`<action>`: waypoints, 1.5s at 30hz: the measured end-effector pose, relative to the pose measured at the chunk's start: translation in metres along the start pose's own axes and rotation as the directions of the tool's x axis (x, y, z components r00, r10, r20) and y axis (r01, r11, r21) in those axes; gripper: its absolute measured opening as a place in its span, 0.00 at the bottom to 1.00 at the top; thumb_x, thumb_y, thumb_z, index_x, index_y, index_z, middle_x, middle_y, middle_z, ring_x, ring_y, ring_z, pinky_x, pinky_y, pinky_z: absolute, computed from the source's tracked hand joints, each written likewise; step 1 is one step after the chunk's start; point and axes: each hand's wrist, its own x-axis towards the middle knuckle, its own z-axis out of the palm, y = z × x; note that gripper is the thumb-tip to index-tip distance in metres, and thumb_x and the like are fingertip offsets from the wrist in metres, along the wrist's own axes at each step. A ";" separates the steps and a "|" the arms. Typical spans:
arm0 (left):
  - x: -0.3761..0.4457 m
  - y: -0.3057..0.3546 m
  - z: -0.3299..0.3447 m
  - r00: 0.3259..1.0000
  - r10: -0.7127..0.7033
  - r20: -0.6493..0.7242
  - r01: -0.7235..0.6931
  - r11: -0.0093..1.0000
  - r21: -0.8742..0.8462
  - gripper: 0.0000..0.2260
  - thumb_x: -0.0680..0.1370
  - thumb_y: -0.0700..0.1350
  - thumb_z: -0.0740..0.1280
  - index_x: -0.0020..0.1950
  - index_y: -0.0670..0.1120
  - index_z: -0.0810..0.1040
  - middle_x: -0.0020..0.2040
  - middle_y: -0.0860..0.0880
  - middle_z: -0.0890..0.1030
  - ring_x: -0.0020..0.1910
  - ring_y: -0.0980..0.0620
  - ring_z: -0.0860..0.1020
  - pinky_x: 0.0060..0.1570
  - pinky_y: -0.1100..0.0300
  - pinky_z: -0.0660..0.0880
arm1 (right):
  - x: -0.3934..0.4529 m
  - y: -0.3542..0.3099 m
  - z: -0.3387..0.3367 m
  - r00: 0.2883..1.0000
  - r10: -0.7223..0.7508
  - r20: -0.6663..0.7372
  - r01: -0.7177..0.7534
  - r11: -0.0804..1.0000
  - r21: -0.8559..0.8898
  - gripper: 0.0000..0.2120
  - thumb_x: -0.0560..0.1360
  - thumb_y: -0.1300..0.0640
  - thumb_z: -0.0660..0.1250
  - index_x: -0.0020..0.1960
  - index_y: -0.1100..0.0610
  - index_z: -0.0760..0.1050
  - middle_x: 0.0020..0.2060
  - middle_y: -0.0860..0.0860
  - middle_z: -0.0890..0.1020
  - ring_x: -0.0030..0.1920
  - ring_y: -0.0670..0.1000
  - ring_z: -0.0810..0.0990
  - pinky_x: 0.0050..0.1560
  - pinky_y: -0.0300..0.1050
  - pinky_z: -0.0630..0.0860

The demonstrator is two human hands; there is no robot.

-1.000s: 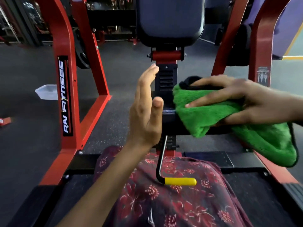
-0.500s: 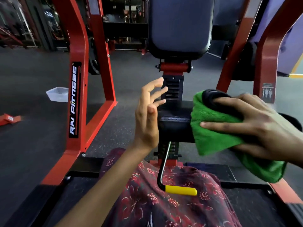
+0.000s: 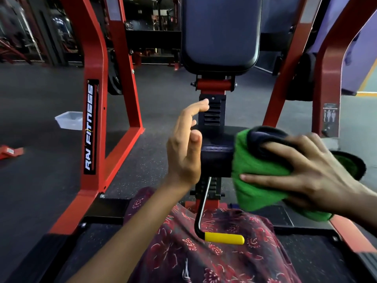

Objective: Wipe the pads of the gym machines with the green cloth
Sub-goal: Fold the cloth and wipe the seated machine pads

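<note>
A dark seat pad point(image 3: 216, 158) sits in front of me on the red machine, with a tall dark back pad point(image 3: 220, 33) above it. My right hand point(image 3: 306, 172) presses the folded green cloth point(image 3: 257, 180) against the right end of the seat pad, fingers spread and curled over the cloth. My left hand point(image 3: 185, 146) is raised beside the pad's left end, fingers relaxed and holding nothing; whether it touches the pad I cannot tell.
Red frame uprights stand at left point(image 3: 91, 123) and right point(image 3: 328, 78). A bent lever with a yellow grip point(image 3: 224, 238) hangs below the seat over my patterned lap. A clear plastic tub point(image 3: 69, 120) lies on the dark floor at left.
My right hand has slid the green cloth from the middle of the seat pad to its right end. My left hand stayed beside the pad, its fingers loosening slightly.
</note>
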 end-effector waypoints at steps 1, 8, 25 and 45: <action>0.000 0.000 0.001 1.000 -0.004 -0.008 0.003 1.000 -0.011 0.36 0.76 0.70 0.43 0.62 0.43 0.70 0.64 0.48 0.74 0.65 0.53 0.73 0.60 0.53 0.71 | 0.016 -0.008 0.000 1.000 -0.007 -0.005 0.007 1.000 0.001 0.23 0.75 0.52 0.57 0.68 0.39 0.66 0.64 0.56 0.68 0.52 0.59 0.70 0.46 0.51 0.63; -0.002 0.000 -0.003 0.999 -0.048 -0.004 0.045 0.965 -0.259 0.38 0.74 0.72 0.49 0.63 0.40 0.67 0.66 0.37 0.72 0.67 0.43 0.71 0.65 0.50 0.67 | 0.038 -0.011 -0.008 0.996 -0.062 0.071 0.060 0.998 0.035 0.27 0.70 0.49 0.59 0.69 0.40 0.66 0.67 0.55 0.65 0.53 0.58 0.69 0.47 0.51 0.64; -0.024 -0.003 0.005 0.948 -0.183 -0.261 0.145 0.977 -0.158 0.34 0.77 0.69 0.48 0.71 0.43 0.61 0.72 0.47 0.65 0.72 0.55 0.62 0.71 0.58 0.58 | 0.130 0.022 -0.009 0.864 -0.208 0.459 -0.203 0.690 0.695 0.27 0.65 0.39 0.65 0.64 0.30 0.67 0.67 0.38 0.64 0.68 0.36 0.62 0.68 0.30 0.55; 0.012 -0.011 -0.035 0.991 0.025 0.134 -0.050 0.981 0.187 0.28 0.78 0.61 0.57 0.67 0.41 0.71 0.72 0.45 0.67 0.74 0.49 0.61 0.70 0.38 0.58 | 0.154 0.043 0.054 0.800 -0.057 0.597 -0.536 0.376 0.756 0.24 0.67 0.51 0.67 0.60 0.60 0.78 0.58 0.49 0.78 0.58 0.38 0.75 0.59 0.30 0.67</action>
